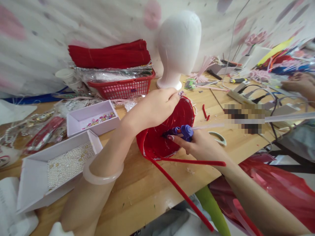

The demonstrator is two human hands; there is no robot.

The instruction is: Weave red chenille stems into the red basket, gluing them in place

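The person's left hand (157, 109) grips the far rim of a red bowl-shaped piece (157, 144), positioned over the middle of the bench (137, 196). The right hand (203, 144) holds a purple glue gun (186, 131), its front end inside the rim. One red strip (177, 185) overhangs the front edge. Clearance: bare wood in front; behind, a white foam head (180, 42) stands close.
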